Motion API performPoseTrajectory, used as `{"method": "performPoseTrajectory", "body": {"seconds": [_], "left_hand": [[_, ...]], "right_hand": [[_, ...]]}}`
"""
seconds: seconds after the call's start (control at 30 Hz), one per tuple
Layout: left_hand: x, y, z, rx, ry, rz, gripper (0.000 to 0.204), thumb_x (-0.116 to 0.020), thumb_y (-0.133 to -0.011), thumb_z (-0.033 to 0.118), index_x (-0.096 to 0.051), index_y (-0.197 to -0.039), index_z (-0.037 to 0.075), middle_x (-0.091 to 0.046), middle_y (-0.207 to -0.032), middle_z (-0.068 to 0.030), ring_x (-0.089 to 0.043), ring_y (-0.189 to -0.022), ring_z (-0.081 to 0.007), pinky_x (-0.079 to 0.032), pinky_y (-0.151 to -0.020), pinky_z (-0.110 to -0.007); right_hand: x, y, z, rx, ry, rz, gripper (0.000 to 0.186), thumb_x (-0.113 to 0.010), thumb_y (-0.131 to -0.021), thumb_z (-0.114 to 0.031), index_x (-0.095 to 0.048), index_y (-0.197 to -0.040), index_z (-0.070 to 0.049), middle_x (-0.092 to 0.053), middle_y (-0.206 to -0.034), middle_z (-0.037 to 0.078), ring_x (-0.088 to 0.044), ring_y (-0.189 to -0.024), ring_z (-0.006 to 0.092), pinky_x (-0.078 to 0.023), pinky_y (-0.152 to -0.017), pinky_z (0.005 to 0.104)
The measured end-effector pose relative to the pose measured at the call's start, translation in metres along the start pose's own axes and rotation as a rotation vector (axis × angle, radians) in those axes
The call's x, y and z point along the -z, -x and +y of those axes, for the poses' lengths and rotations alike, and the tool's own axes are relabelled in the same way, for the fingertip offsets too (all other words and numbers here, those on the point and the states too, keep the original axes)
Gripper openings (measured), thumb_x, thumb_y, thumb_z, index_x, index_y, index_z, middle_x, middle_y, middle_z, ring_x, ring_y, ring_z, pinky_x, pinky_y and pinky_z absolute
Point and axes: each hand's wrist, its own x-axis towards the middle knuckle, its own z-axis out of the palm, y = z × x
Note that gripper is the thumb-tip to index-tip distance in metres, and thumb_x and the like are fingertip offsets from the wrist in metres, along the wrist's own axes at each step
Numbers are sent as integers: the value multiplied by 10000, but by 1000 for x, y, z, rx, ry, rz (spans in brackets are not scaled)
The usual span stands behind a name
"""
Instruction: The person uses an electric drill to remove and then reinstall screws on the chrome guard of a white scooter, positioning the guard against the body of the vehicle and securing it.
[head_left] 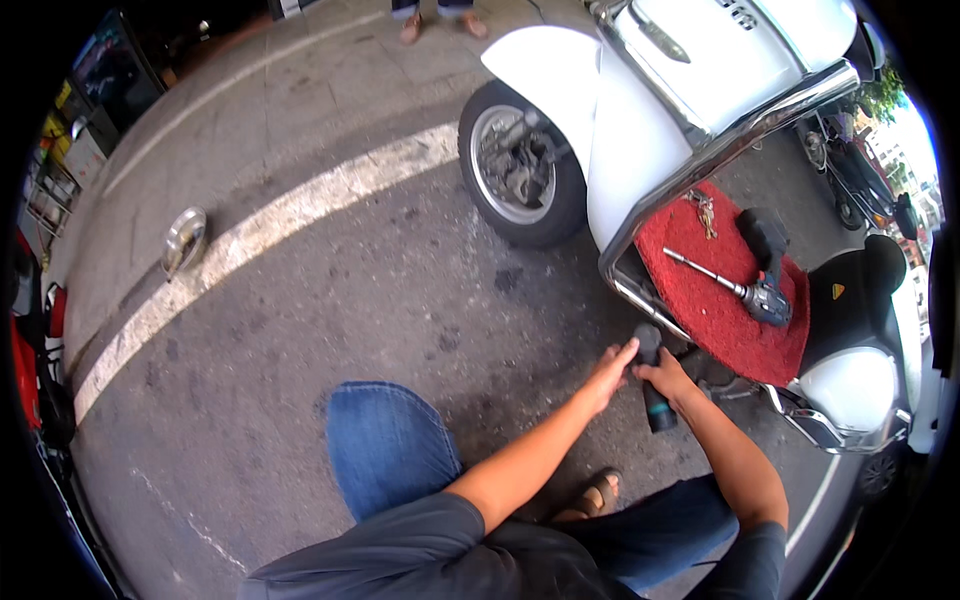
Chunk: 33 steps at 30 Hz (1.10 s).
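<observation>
Right hand [664, 372] is closed around the middle of a dark cylindrical tool [657, 405] with a teal band, most of its fingers hidden. Left hand [607, 378] is half curled, its thumb reaching the tool's far end; whether it really grips there, I cannot tell. The tool is above the road [400, 290], near the left edge of the red mat [690, 270] on the white scooter [640, 130], close to the chrome bar [645, 303]. It looks stiff and hard-cased, probably of moderate weight, so a full grip round the thick body should suit it, with the 2nd hand steadying the far, rounded end. Its smooth case may twist in a loose palm, and a drop onto the road could crack it. On the mat lie a power drill [768, 298] with a long shaft and some keys [706, 215].
</observation>
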Motion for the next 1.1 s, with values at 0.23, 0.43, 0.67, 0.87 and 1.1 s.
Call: {"method": "performPoseTrajectory", "body": {"seconds": [0.23, 0.43, 0.67, 0.87, 1.1], "left_hand": [[79, 19, 8, -177, 313, 149, 395, -805, -823, 339, -676, -1089, 77, -700, -1021, -84, -671, -956, -209, -536, -824, -417], [135, 40, 15, -10, 472, 85, 435, -815, -824, 359, -668, -1123, 78, -700, -1011, -72, -664, -885, -185, -523, -761, -357], [134, 53, -23, 23, 865, -46, 477, -723, -912, 429, -610, -1221, 84, -709, -1088, -75, -686, -931, -182, -558, -835, -331], [153, 36, -17, 31, 597, 68, 556, -764, -847, 523, -642, -1181, 95, -703, -1092, -63, -683, -874, -140, -545, -769, -315], [159, 18, -14, 127, -139, 631, 959, -868, -648, 597, -523, -1295, -21, -655, -1216, -218, -646, -1122, -362, -492, -975, -419]], "right_hand": [[-103, 33, -42, 372, 514, -40, 895, -757, -824, -438, -334, -1506, -41, -568, -1255, 286, -623, -1138, 400, -506, -960, 445], [-90, -15, -86, 56, 1, -114, 627, -652, -955, -408, -470, -1419, -27, -651, -1224, 115, -627, -1049, 198, -503, -840, 348], [-81, -83, -72, -88, -507, -70, 294, -501, -1053, -333, -596, -1191, -91, -707, -1152, 99, -667, -907, 184, -533, -783, 355], [-78, -110, -72, -85, -560, -45, 226, -514, -1052, -318, -619, -1109, -127, -733, -1082, 83, -672, -797, 152, -540, -711, 330], [-95, -116, -110, -44, -382, -84, 194, -576, -1027, -281, -619, -1100, -107, -729, -1093, 96, -694, -821, 154, -564, -680, 300]]}}
